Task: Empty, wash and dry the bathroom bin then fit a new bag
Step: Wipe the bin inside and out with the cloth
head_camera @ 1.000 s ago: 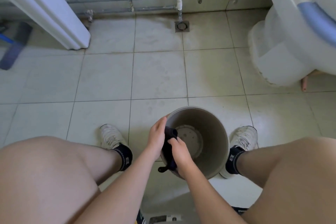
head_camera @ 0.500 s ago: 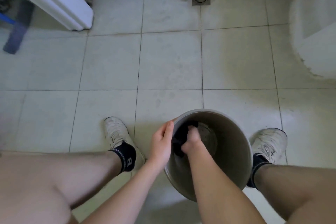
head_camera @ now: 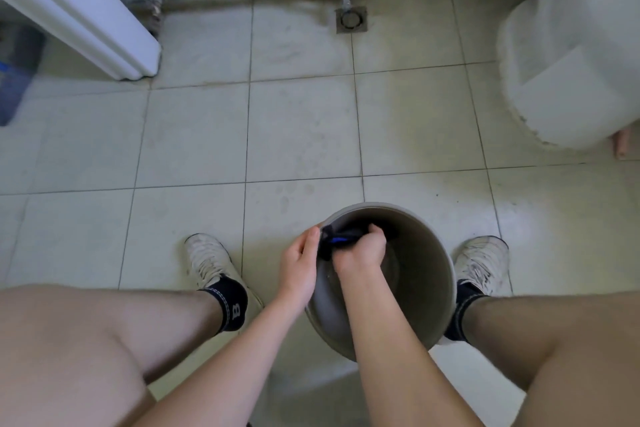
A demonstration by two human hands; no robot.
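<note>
Evidently you were on the drying or wiping step: the grey bin [head_camera: 420, 291] stood low in the frame, centre right, between your shoes. Your right hand [head_camera: 360, 251] was curled round a dark cloth [head_camera: 334, 241], pressing it against the inner wall near the rim, while your left hand [head_camera: 299, 267] gripped the rim's outside edge. Next, I judge, you needed to sweep the cloth round the wall and down to the base. Bare floor tiles [head_camera: 301, 128] lay open ahead; the toilet base [head_camera: 568, 80] crowded the upper right.
</note>
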